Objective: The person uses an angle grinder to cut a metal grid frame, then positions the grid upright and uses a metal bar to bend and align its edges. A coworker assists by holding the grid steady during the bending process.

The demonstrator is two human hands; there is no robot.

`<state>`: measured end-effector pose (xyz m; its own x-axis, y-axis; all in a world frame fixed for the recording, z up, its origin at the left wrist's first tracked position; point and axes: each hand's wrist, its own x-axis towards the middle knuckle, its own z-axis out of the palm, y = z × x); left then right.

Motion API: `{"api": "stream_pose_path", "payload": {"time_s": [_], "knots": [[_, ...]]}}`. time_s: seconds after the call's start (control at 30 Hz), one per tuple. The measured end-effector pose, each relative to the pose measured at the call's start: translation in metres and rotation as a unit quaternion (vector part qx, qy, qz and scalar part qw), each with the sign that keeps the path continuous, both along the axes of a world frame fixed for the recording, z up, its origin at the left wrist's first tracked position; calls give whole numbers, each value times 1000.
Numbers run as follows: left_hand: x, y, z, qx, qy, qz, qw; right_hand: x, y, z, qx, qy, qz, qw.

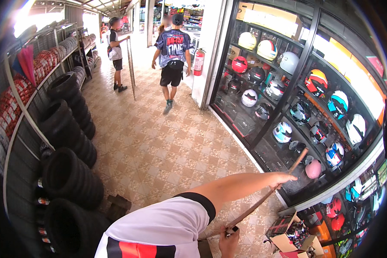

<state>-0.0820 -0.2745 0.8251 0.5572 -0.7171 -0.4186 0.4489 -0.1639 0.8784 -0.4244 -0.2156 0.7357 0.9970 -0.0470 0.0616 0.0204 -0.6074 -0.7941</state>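
My left arm, in a white sleeve with a black cuff, reaches across to the right. Its hand (284, 178) is closed around a long wooden stick (258, 204), which slants from upper right down toward my body. The stick's upper end stands in front of the glass display case (262, 146). Lower down, close to my body, my right hand (228, 243) grips the stick's lower part. A small dark piece (232, 230) shows at its fingers; I cannot make out what it is. My sleeve hides the stick's lower end.
Helmets fill the case, among them a pink helmet (313, 169). An open cardboard box (288, 241) stands at lower right. Tyre stacks (71, 176) line the left. Ahead, one person (116, 49) holds a long stick and another (174, 53) walks near a fire extinguisher (198, 62).
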Motion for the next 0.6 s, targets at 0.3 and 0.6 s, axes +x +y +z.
{"api": "stream_pose_path", "payload": {"time_s": [0.3, 0.6], "knots": [[-53, -97, 27, 94, -90, -238, 962, 22, 15, -13, -2, -120, 17, 993], [-96, -60, 16, 93, -149, -407, 897, -5, -1, -37, -20, -101, 94, 990]]}}
